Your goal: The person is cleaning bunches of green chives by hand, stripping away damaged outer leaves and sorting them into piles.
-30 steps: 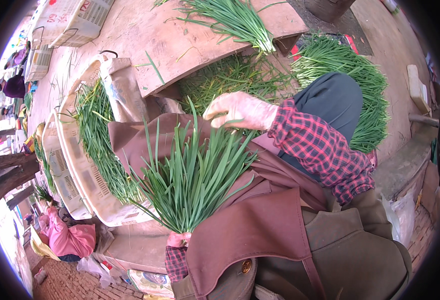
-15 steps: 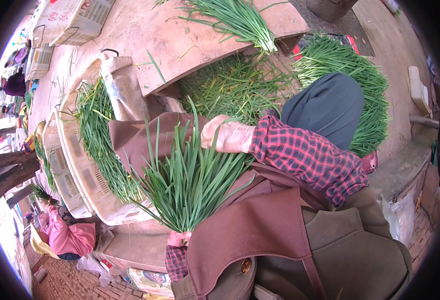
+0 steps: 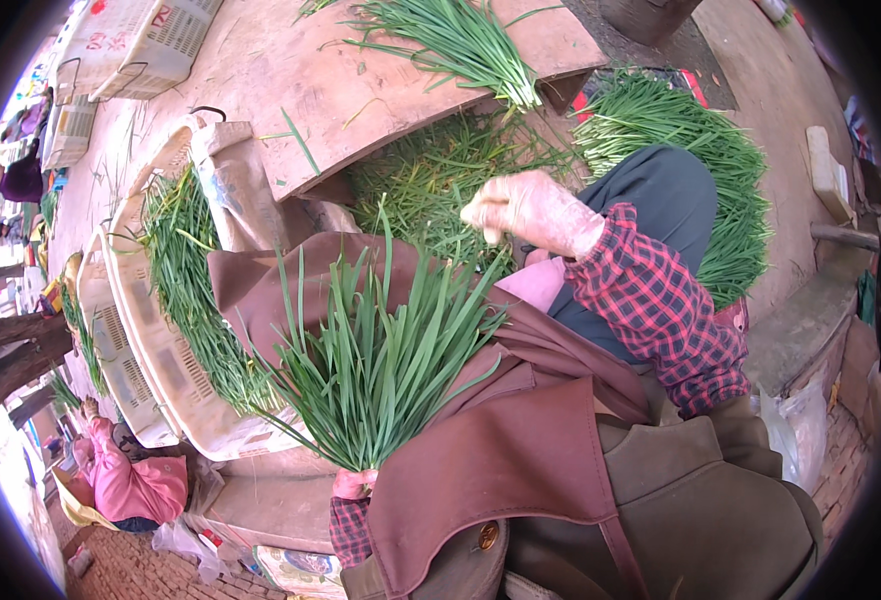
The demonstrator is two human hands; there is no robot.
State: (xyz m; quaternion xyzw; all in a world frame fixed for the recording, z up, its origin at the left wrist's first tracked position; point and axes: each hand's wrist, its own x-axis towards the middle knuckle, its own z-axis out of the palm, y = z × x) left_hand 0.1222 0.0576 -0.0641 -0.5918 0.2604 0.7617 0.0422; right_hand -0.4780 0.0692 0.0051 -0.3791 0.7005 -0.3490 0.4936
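My left hand [image 3: 353,483] is closed round the base of a bunch of garlic chives [image 3: 380,370], whose green leaves fan out over my brown apron [image 3: 500,455]. The apron partly hides that hand. To the right of the leaf tips, my right hand [image 3: 532,212] hangs apart from the bunch, over a heap of loose green and yellowish trimmings [image 3: 410,180]. Its fingers are curled together in a pinch; whether anything small is between them cannot be made out.
A low wooden board [image 3: 360,90] carries another chive bunch [image 3: 460,45]. At right lies a large chive pile [image 3: 675,150]. White plastic crates [image 3: 125,300] stand at left, one holding chives [image 3: 180,270]. A person in pink [image 3: 140,485] sits at lower left.
My right hand has moved right and away from the leaves of the bunch, out over the trimmings. The left hand keeps its hold on the chives.
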